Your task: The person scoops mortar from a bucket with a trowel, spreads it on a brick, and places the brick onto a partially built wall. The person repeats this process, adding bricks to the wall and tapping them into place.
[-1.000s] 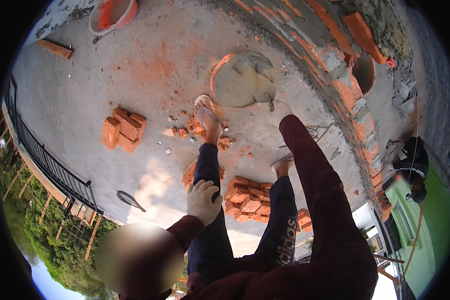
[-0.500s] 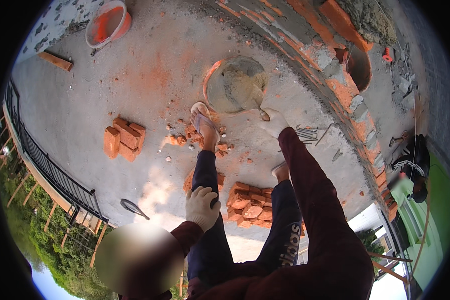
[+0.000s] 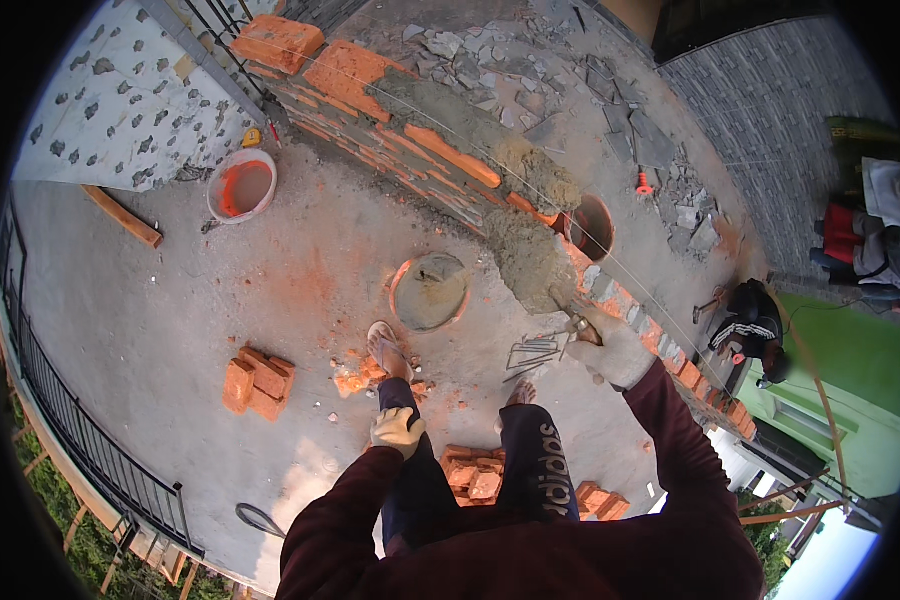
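Observation:
My gloved right hand (image 3: 615,355) is closed round the handle of a trowel (image 3: 560,314), its blade covered by a big heap of wet mortar (image 3: 526,258). The loaded trowel overlaps the near side of a low brick wall (image 3: 425,165), whose top carries grey mortar in places. Across the knee of my left leg lies my gloved left hand (image 3: 397,430), its fingers on the dark trousers and nothing in them. On the floor in front of my left foot stands a round basin (image 3: 430,290) of mortar.
Brick stacks stand at left (image 3: 259,382) and by my legs (image 3: 473,474). Metal rods (image 3: 535,352) lie below the trowel. A bucket (image 3: 242,187) is at far left, another bucket (image 3: 590,228) behind the wall. A string (image 3: 530,185) runs along it. A person (image 3: 750,325) crouches at right.
My right hand has moved from the basin rightward to the wall, bringing up a trowel heaped with mortar. The view has turned toward the wall. My left hand stays on the knee.

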Demonstrator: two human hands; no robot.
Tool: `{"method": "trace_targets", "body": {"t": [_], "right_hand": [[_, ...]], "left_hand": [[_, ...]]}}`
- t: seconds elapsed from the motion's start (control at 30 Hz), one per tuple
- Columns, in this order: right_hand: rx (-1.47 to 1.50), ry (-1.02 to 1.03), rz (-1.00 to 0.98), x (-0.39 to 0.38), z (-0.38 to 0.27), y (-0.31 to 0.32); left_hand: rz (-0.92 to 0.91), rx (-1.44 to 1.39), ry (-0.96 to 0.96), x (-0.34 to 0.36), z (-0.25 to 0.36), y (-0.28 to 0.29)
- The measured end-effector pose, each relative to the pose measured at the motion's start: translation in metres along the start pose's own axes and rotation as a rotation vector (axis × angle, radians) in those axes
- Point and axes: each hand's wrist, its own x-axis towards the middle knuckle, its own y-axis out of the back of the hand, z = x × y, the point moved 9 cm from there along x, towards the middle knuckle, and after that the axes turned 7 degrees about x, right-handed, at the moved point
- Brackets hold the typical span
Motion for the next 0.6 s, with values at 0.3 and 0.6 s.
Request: {"method": "trace_targets", "body": {"t": [0.3,0.6], "right_hand": [[-0.656,0.598,0.59,0.099,-0.11,0.053],[-0.442,0.521,0.137,0.097,-0.127,0.104]], "left_hand": [[-0.086,-0.224,0.107,-0.031,-0.001,-0.01],[0.028,-0.363,0.159,-0.048,0.044,-0.043]]}}
